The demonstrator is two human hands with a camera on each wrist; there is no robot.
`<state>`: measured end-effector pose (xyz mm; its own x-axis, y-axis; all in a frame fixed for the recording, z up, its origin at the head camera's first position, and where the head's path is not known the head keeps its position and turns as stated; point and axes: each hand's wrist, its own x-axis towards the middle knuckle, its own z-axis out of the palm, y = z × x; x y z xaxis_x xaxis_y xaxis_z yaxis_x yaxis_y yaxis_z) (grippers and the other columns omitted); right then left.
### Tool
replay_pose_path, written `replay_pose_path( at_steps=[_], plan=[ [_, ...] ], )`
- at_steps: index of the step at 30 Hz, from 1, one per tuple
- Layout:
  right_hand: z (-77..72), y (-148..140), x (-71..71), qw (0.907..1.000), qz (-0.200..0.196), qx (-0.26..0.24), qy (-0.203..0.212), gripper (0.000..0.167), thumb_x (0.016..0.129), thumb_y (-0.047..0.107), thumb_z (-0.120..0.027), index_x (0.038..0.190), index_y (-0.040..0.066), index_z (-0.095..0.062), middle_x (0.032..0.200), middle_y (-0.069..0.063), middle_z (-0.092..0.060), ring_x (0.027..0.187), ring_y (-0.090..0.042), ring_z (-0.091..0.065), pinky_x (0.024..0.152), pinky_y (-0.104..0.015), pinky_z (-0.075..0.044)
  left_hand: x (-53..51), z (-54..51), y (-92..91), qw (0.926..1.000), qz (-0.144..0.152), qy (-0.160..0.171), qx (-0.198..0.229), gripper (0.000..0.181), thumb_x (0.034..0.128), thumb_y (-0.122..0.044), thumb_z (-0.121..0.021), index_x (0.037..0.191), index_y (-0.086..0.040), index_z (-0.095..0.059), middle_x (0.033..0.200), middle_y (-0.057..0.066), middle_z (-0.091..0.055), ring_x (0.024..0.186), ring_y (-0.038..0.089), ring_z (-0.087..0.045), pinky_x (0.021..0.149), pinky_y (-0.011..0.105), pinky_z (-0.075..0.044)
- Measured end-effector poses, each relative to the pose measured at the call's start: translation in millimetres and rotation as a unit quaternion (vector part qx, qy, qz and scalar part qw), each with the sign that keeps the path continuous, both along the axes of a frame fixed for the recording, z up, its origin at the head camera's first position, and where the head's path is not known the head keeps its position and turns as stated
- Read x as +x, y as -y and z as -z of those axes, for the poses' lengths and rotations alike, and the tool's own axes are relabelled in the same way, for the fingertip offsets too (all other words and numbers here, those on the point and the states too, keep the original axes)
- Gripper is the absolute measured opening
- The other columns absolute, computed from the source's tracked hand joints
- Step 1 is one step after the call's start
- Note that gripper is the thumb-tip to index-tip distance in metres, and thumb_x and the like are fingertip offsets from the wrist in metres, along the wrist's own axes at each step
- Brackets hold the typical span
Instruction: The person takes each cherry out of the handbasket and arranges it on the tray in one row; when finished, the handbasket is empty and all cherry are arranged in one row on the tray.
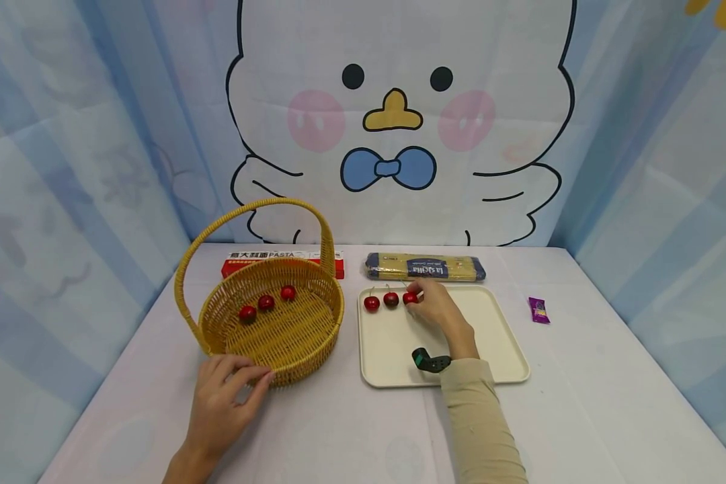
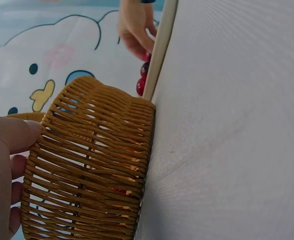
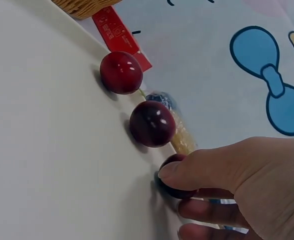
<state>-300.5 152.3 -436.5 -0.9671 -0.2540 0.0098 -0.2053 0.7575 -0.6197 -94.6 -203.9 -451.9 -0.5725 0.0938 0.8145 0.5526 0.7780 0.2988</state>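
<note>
A yellow wicker basket [image 1: 272, 336] with a tall handle stands left of centre, several small steps from the tray; a row of red cherries [image 1: 266, 303] lies inside it. My left hand [image 1: 225, 402] grips its near rim, thumb outside in the left wrist view, other fingers over the edge. On the cream tray [image 1: 393, 349], two dark red cherries [image 3: 121, 72] sit in a row along the far left edge. Beside them my right hand [image 1: 438, 308] pinches a third cherry [image 3: 176, 176], which is partly hidden behind the thumb in the right wrist view.
A red and white pasta box [image 1: 232, 263] lies behind the basket. Behind the tray is a clear-and-blue pasta packet [image 1: 393, 266]. A small purple wrapped sweet [image 1: 538, 310] lies right of the tray. Printed curtains [image 1: 647, 168] surround the white table.
</note>
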Motion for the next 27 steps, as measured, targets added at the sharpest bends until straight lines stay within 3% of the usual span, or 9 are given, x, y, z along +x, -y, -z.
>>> replay_pose_path(
  at_steps=[12, 19, 27],
  plan=[
    [-1.6, -0.4, 2.4, 0.9999, 0.007, 0.002, 0.013, 0.040, 0.090, 0.012, -0.072, 0.127, 0.002, -0.062, 0.122, -0.017, -0.065, 0.108, -0.030, -0.063, 0.092, -0.045, -0.051, -1.7, 1.9, -0.2, 0.9997, 0.006, -0.021, 0.006, 0.047, 0.0998, -0.046, -0.058, 0.079, -0.008, -0.077, 0.081, 0.002, -0.063, 0.082, 0.020, -0.052, 0.081, 0.035, -0.034],
    [-11.5, -1.3, 6.1, 0.9997, 0.016, 0.003, 0.016, 0.043, 0.091, 0.014, -0.071, 0.132, 0.003, -0.060, 0.132, -0.017, -0.062, 0.112, -0.032, -0.061, 0.093, -0.046, -0.051, -1.6, 2.5, 1.0, 0.9999, 0.006, -0.015, 0.003, 0.047, 0.1000, -0.046, -0.058, 0.079, -0.008, -0.077, 0.082, 0.002, -0.064, 0.082, 0.020, -0.052, 0.082, 0.035, -0.034],
    [-26.1, 2.5, 10.2, 0.9997, -0.011, -0.001, -0.021, 0.044, 0.094, 0.015, -0.068, 0.134, 0.001, -0.059, 0.132, -0.020, -0.061, 0.110, -0.033, -0.060, 0.089, -0.046, -0.051, -4.3, 4.7, 0.7, 0.9993, 0.005, -0.037, 0.009, 0.047, 0.0996, -0.046, -0.058, 0.078, -0.009, -0.077, 0.080, 0.002, -0.063, 0.080, 0.020, -0.051, 0.079, 0.035, -0.034]
  ],
)
